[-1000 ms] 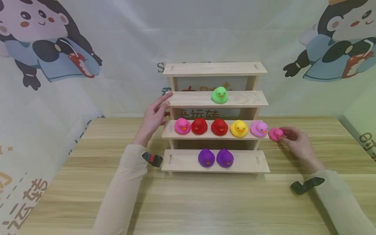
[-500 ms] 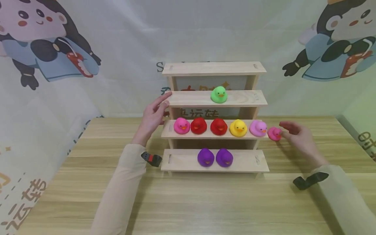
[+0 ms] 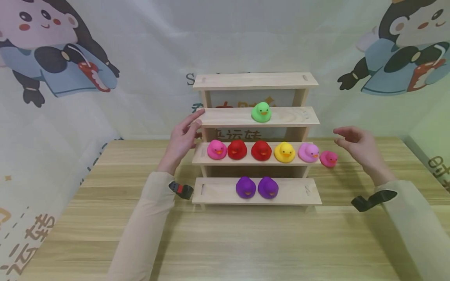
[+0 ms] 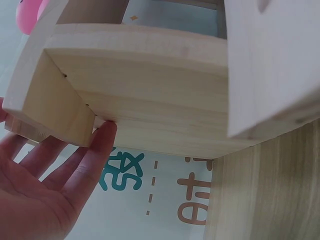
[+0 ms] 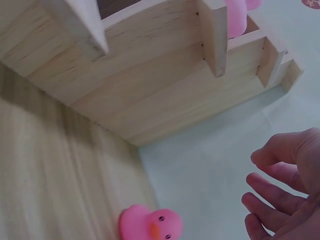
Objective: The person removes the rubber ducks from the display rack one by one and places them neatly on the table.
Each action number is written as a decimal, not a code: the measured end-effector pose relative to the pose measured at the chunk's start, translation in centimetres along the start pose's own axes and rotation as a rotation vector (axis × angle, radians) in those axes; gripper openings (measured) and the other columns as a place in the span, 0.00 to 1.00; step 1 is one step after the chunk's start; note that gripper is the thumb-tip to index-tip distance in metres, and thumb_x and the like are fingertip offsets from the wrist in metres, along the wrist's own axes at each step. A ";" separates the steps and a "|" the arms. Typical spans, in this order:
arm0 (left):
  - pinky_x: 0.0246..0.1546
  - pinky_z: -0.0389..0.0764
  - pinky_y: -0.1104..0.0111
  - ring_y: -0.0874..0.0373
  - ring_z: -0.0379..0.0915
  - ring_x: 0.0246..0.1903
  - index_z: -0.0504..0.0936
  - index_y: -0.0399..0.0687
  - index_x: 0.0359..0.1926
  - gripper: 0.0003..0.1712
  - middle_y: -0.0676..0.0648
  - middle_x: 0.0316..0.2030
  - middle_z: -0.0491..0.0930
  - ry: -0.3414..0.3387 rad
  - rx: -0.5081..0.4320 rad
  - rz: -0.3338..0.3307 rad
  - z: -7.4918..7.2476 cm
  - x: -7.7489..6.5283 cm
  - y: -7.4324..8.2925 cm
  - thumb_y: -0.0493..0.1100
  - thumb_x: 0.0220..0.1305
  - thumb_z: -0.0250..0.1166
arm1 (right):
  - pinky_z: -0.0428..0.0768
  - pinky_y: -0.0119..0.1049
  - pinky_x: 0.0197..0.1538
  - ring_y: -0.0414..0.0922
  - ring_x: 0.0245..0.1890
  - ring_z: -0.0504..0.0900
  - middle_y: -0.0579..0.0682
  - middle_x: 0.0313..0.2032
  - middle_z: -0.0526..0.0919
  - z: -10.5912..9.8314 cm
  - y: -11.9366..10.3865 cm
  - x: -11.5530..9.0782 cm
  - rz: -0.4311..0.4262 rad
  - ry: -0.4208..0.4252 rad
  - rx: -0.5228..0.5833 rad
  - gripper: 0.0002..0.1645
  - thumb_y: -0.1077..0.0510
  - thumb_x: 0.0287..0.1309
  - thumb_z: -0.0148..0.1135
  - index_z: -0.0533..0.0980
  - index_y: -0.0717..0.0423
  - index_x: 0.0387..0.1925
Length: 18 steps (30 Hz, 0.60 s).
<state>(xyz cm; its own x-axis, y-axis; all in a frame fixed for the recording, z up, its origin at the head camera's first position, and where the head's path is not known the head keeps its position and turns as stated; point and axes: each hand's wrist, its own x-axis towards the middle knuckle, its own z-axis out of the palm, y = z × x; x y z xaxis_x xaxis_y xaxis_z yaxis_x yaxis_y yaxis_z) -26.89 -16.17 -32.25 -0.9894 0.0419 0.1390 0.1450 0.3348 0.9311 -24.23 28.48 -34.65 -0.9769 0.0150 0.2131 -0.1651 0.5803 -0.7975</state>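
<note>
My left hand [image 3: 181, 138] rests at the left end of a stepped wooden shelf stand [image 3: 256, 117], its index finger along the second tier from the top. In the left wrist view its straight fingers [image 4: 90, 165] touch the side panel. My right hand [image 3: 363, 150] hovers right of the stand with loosely bent fingers and nothing in them. Below it a small pink rubber duck [image 3: 329, 159] sits on the table, also seen low in the right wrist view. The third tier carries pink, red, yellow [image 3: 284, 152] and lilac [image 3: 308, 152] ducks.
A green duck [image 3: 261, 112] sits on the second tier. Two purple ducks [image 3: 245, 187] stand on the lowest tier. The stand is on a wood-grain table [image 3: 246, 242], with a printed cloth backdrop [image 3: 147, 58] behind and at the sides.
My right hand has let go of the small pink duck and moved up and away from it. The duck stays beside the stand. My left hand has kept its place.
</note>
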 end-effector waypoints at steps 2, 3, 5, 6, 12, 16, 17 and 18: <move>0.37 0.80 0.63 0.45 0.76 0.52 0.69 0.66 0.68 0.24 0.42 0.64 0.69 -0.001 -0.002 0.004 0.0 0.0 0.0 0.54 0.74 0.50 | 0.69 0.29 0.51 0.39 0.49 0.70 0.58 0.54 0.75 -0.1 -0.5 0.3 -0.003 0.012 -0.002 0.24 0.57 0.67 0.56 0.71 0.70 0.57; 0.37 0.80 0.63 0.45 0.76 0.52 0.69 0.66 0.68 0.24 0.42 0.64 0.69 -0.001 -0.003 0.005 0.0 0.0 0.0 0.54 0.74 0.50 | 0.69 0.30 0.51 0.40 0.49 0.70 0.57 0.54 0.75 -0.2 -0.8 0.5 -0.006 0.015 0.000 0.23 0.57 0.67 0.56 0.71 0.69 0.57; 0.38 0.80 0.63 0.45 0.75 0.52 0.69 0.66 0.68 0.24 0.43 0.64 0.69 -0.003 -0.004 0.002 0.0 0.0 -0.1 0.54 0.74 0.50 | 0.70 0.30 0.51 0.40 0.50 0.71 0.53 0.53 0.76 -0.3 -1.4 0.9 -0.010 0.024 -0.004 0.23 0.56 0.66 0.57 0.72 0.69 0.56; 0.39 0.80 0.62 0.45 0.75 0.52 0.69 0.67 0.68 0.24 0.43 0.64 0.68 -0.005 -0.005 -0.002 -0.1 0.0 -0.1 0.55 0.74 0.50 | 0.70 0.28 0.50 0.40 0.50 0.71 0.50 0.52 0.77 -0.4 -1.7 1.0 -0.013 0.030 -0.008 0.23 0.56 0.66 0.57 0.72 0.69 0.55; 0.41 0.80 0.60 0.45 0.75 0.53 0.68 0.67 0.69 0.24 0.43 0.65 0.68 -0.008 -0.004 -0.008 -0.1 0.0 -0.1 0.55 0.74 0.50 | 0.71 0.26 0.47 0.33 0.45 0.72 0.34 0.44 0.77 -0.8 -3.0 1.9 -0.054 0.060 0.000 0.21 0.56 0.66 0.58 0.74 0.69 0.52; 0.38 0.80 0.63 0.45 0.75 0.52 0.69 0.66 0.68 0.24 0.43 0.64 0.68 -0.005 -0.004 -0.004 0.0 0.0 0.0 0.54 0.74 0.50 | 0.71 0.33 0.55 0.39 0.50 0.72 0.39 0.48 0.78 -1.1 -4.1 2.1 -0.052 0.060 0.006 0.21 0.54 0.66 0.57 0.75 0.66 0.52; 0.37 0.80 0.63 0.45 0.75 0.52 0.69 0.66 0.68 0.24 0.43 0.64 0.68 -0.004 -0.006 -0.005 0.0 0.0 0.0 0.54 0.74 0.50 | 0.71 0.35 0.57 0.41 0.51 0.73 0.43 0.50 0.78 -1.1 -4.4 2.1 -0.051 0.058 0.003 0.21 0.54 0.66 0.57 0.75 0.65 0.53; 0.37 0.80 0.63 0.45 0.75 0.52 0.69 0.67 0.68 0.24 0.43 0.64 0.68 -0.001 -0.005 -0.006 0.0 0.0 0.0 0.54 0.74 0.50 | 0.71 0.36 0.58 0.43 0.52 0.73 0.46 0.52 0.78 -1.2 -4.7 2.1 -0.048 0.053 -0.002 0.21 0.53 0.67 0.57 0.75 0.65 0.53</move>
<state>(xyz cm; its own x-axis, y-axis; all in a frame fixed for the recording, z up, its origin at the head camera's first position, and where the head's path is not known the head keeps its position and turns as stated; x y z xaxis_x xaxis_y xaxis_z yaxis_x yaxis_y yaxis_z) -26.89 -16.18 -32.25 -0.9903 0.0410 0.1327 0.1388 0.3307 0.9335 -25.36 26.73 -29.80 -0.9594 0.0301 0.2805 -0.2110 0.5833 -0.7843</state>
